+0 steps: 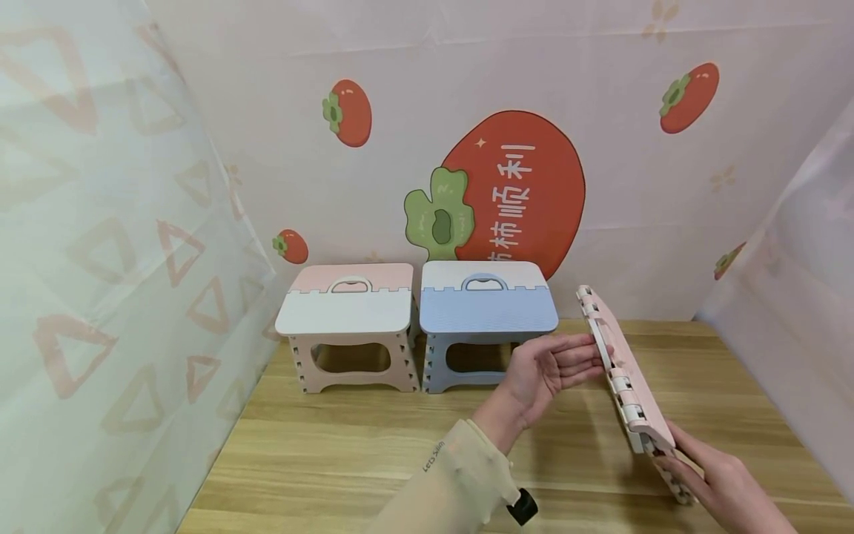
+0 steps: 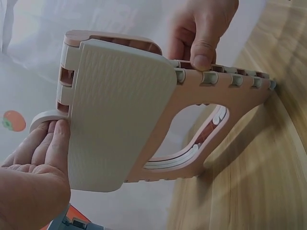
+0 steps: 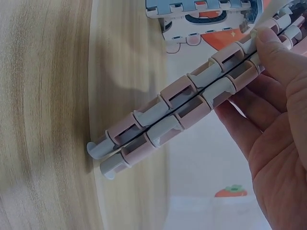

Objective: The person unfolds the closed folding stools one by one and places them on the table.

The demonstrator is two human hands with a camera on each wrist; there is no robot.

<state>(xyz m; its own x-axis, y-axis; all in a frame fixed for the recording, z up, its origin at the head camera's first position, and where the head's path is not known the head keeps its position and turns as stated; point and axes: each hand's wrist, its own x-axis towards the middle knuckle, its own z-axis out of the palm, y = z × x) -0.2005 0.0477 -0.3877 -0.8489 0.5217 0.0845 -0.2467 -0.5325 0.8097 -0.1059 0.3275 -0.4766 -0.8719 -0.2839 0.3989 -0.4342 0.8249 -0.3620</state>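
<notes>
A folded pink-and-white step stool (image 1: 630, 363) stands on edge at the right, tilted, its legs lying flat against each other. My right hand (image 1: 727, 475) pinches it near the lower end, thumb on one side and fingers on the other. In the right wrist view, the thumb presses the hinged edge of the folded legs (image 3: 177, 105). My left hand (image 1: 543, 374) has its palm turned up, its fingers nearly straight. Those fingertips touch the stool's white carry handle (image 2: 47, 117) from below in the left wrist view.
Two unfolded step stools stand side by side against the back wall: a pink one with a white top half (image 1: 343, 311) and a blue one (image 1: 490, 310). Wood-patterned flooring (image 1: 320, 460) lies beneath. Printed cloth walls (image 1: 133, 297) enclose the left, back and right.
</notes>
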